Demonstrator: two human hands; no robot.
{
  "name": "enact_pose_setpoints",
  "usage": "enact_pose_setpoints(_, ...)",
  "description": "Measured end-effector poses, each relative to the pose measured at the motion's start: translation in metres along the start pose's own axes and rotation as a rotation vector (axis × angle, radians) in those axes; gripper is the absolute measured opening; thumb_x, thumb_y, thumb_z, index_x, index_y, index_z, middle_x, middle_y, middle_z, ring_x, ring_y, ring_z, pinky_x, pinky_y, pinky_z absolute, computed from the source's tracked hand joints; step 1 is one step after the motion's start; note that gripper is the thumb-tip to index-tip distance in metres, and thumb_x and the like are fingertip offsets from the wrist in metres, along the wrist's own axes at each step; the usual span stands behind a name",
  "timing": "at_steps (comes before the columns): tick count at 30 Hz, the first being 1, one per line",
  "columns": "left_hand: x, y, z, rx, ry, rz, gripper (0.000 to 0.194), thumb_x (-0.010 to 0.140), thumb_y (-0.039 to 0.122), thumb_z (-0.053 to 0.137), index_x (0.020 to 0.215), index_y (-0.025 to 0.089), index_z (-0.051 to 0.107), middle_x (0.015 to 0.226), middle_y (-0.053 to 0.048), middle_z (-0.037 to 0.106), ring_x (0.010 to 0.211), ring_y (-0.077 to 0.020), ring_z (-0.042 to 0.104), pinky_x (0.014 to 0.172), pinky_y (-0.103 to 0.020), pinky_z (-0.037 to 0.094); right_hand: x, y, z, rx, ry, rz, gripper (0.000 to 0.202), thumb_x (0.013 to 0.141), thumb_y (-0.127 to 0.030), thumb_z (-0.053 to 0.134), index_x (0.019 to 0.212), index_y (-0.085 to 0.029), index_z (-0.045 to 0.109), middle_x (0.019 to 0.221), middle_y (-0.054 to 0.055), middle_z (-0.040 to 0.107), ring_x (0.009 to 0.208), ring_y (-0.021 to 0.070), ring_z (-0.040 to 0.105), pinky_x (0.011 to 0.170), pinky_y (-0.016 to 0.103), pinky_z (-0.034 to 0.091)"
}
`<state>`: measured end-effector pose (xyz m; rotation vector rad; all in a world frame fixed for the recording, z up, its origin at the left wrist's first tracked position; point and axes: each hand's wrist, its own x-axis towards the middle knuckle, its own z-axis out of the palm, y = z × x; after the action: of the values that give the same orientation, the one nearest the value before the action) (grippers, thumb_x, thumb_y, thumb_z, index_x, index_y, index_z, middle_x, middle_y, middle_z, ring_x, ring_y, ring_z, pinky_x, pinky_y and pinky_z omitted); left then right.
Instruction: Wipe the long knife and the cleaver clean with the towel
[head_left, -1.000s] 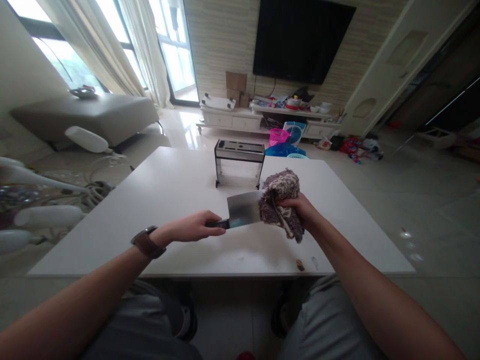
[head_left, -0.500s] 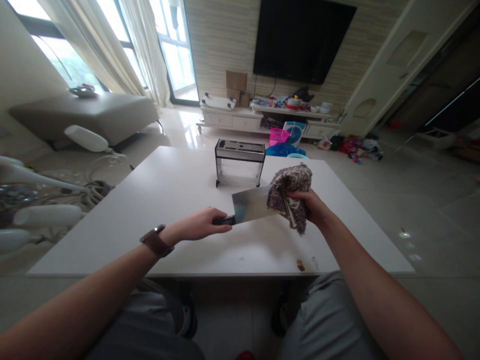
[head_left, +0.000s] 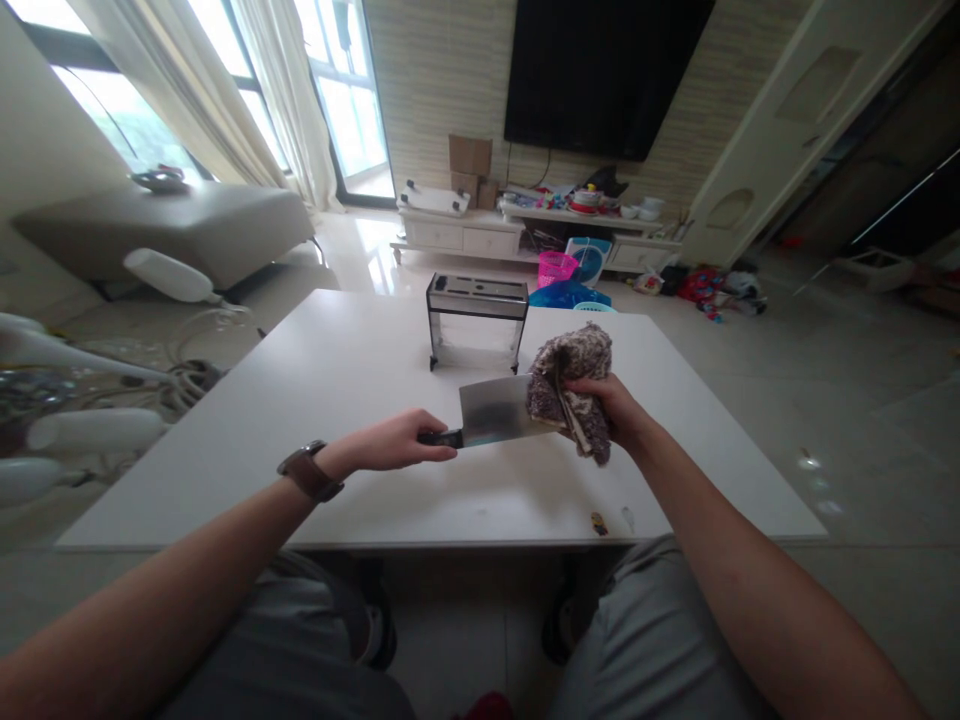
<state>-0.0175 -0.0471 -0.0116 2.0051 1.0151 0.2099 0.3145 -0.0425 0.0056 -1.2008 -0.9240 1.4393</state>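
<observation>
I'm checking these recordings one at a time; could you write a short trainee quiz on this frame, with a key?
1. True or false: the left hand holds the cleaver by its black handle.
2. Fill in: the right hand holds a ____ over the blade's far end.
3. Where is the slotted rack?
A) On the floor
B) On the table, beyond the cleaver
C) Under the cleaver

Key: 1 true; 2 cloth; 3 B
</observation>
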Motion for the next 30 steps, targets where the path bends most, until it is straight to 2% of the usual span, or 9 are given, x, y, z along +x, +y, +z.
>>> enact_pose_setpoints(5,0.002,-0.002,0.002,-0.055,-0.062,-0.064,0.05,0.082,0.066,0.063,0.071,0.017,0.06,0.058,0.002,0.046,0.052,-0.0115,0.04,0.048,-0.024,0.03,0.002,0.006,0.003,-0.014,0.019,0.021,0.039,0.055,-0.02,0.084,0.092,-0.016,0.076,0.086,0.007,0.081,0.067,0.0266,0.073,0.069,0.042,0.061)
enact_pose_setpoints(12,0.005,-0.005,0.003,0.103,0.006,0.013,0.05,0.085,0.065,0.061,0.071,0.016,0.063,0.062,0.002,0.047,0.057,-0.0115,0.038,0.052,-0.026,0.029,0.006,0.014,-0.002,-0.076,0.019,-0.002,0.041,0.054,-0.02,0.085,0.094,-0.016,0.076,0.086,0.006,0.081,0.071,0.0258,0.073,0.071,0.04,0.06)
enact_pose_setpoints(18,0.006,-0.007,0.004,0.147,-0.008,0.01,0.052,0.086,0.067,0.058,0.072,0.016,0.062,0.062,0.002,0.048,0.057,-0.0118,0.039,0.053,-0.026,0.03,0.006,0.013,-0.002,-0.097,0.029,-0.024,0.043,0.053,-0.02,0.085,0.094,-0.016,0.076,0.091,0.005,0.081,0.073,0.0239,0.073,0.075,0.038,0.059)
enact_pose_setpoints(30,0.007,-0.008,0.005,0.145,-0.041,-0.012,0.053,0.087,0.067,0.057,0.074,0.016,0.061,0.064,0.002,0.048,0.058,-0.0119,0.039,0.054,-0.027,0.03,0.005,0.012,0.0,-0.098,0.034,0.014,0.041,0.052,-0.019,0.084,0.092,-0.016,0.075,0.086,0.005,0.08,0.071,0.0246,0.072,0.075,0.039,0.059)
